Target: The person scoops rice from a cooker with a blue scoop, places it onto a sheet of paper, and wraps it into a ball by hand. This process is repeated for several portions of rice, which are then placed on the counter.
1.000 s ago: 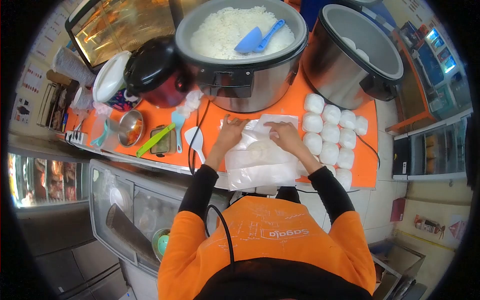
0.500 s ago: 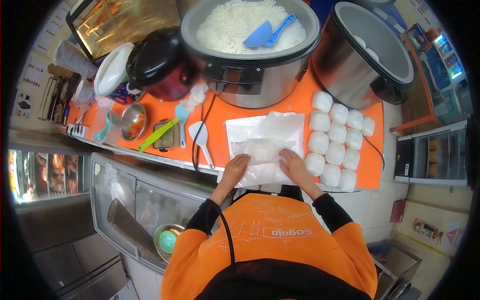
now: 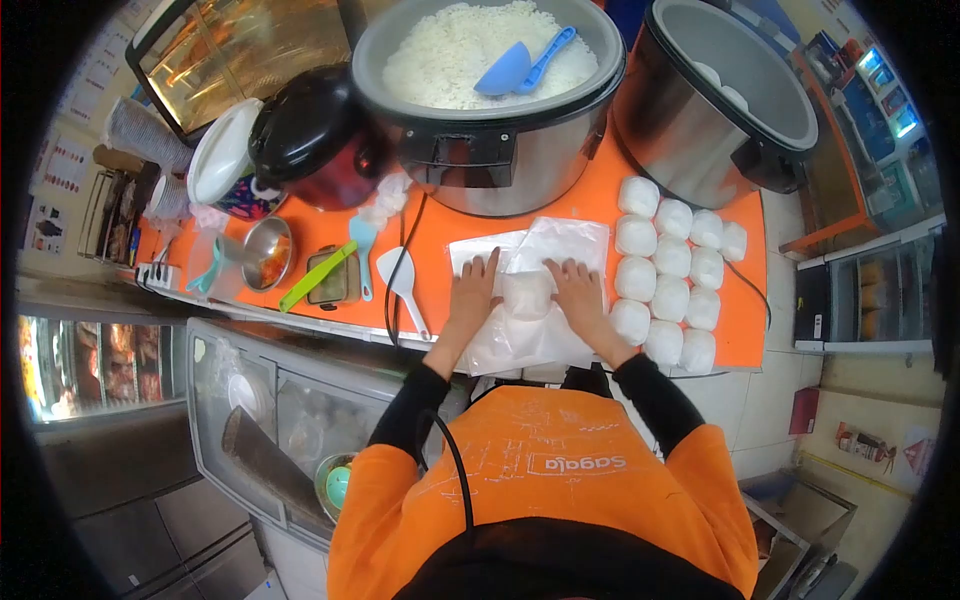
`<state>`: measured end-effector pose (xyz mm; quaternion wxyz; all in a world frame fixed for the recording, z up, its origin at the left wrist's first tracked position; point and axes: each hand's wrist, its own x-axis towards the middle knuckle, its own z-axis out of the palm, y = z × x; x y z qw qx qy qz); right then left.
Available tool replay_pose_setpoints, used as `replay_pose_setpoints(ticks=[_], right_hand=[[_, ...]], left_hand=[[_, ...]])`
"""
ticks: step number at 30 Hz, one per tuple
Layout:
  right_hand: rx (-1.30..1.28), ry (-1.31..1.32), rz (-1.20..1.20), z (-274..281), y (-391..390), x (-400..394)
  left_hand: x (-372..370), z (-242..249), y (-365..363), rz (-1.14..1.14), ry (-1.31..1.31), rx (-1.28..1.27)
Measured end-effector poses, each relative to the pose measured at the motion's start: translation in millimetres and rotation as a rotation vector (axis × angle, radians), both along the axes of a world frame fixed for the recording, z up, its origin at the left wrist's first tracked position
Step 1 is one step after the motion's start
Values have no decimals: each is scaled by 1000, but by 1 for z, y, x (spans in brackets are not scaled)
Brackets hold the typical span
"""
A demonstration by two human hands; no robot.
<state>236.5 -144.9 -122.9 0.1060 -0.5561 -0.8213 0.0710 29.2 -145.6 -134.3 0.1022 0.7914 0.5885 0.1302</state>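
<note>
A white rice portion [image 3: 527, 294] lies wrapped in thin plastic sheets [image 3: 565, 245] on the orange counter [image 3: 440, 262]. My left hand [image 3: 476, 292] presses flat against the portion's left side, fingers apart. My right hand [image 3: 577, 290] presses against its right side in the same way. Both hands rest on the plastic. To the right, several wrapped rice portions [image 3: 672, 268] sit in rows. A large rice cooker [image 3: 490, 85] full of cooked rice, with a blue scoop [image 3: 508, 68] in it, stands behind the plastic.
A second, nearly empty cooker pot [image 3: 722, 100] stands at the back right. Left of my hands lie a white rice paddle [image 3: 402, 281], a green utensil [image 3: 317, 276], a small metal bowl [image 3: 265, 254] and a dark red pot [image 3: 312, 143]. A black cable [image 3: 395, 270] crosses the counter.
Both hands slid from the near edge of the plastic farther onto the counter. The plastic is now folded around a compact rice portion held between them.
</note>
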Motion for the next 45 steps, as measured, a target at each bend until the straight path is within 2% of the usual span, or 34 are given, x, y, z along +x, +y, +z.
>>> replay_pose_setpoints(ticks=[2, 4, 5, 8, 11, 12, 15, 16, 19, 25, 26, 28, 31, 32, 33, 36, 39, 40, 42, 43, 44, 45], right_hand=[[106, -23, 136, -1, 8, 2], [210, 1, 289, -21, 16, 9], [140, 75, 240, -31, 14, 9], [-103, 343, 44, -36, -15, -2], [-23, 443, -1, -45, -37, -6], [-37, 435, 18, -45, -43, -6], [-102, 409, 70, -42, -53, -2], [-141, 401, 82, -39, -54, -1], [-241, 403, 98, -38, -54, 0], [-266, 451, 124, -60, -48, 5], [-275, 480, 117, -64, -47, 6], [-294, 645, 112, -34, -46, 3], [-193, 834, 63, -28, -49, -10], [-187, 928, 17, -27, -50, -11], [-169, 1022, -35, -25, -49, -6], [-610, 1884, -402, 5, -48, 23], [-629, 1648, -637, 39, -45, 66], [-490, 1623, -612, 50, -47, 78], [-517, 1708, -626, 30, -46, 121], [-507, 1720, -687, 37, -46, 142], [-499, 1728, -744, 44, -45, 165], [-459, 1815, -849, 34, -41, 191]], left_hand=[[-10, 5, 15, -235, 9, 70], [-11, -10, 12, -324, 28, 67], [-11, -20, 10, -369, 37, 66], [-6, -52, -21, -173, -60, 72], [6, -63, -46, -2, -77, 191], [5, -78, -53, -25, -57, 126], [28, -45, -69, 63, -140, -33], [27, -48, -69, -5, -178, -123], [40, -27, -67, -29, -389, -189], [60, -19, -63, 105, -563, -259], [65, -19, -61, 166, -730, -231], [77, -15, -53, 283, -1066, -180], [97, 16, -44, 694, -1336, -399], [99, 0, -41, 658, -1540, -474], [104, 5, -40, 641, -1557, -524], [131, 19, -38, 533, -1565, -608], [171, 23, -39, 181, -1290, -551], [183, 14, -34, -1, -1132, -417], [204, 8, -28, -174, -760, -187], [212, 11, -22, -247, -571, -71], [215, 15, -13, -288, -497, -64], [213, 4, 1, -257, -614, 47]])
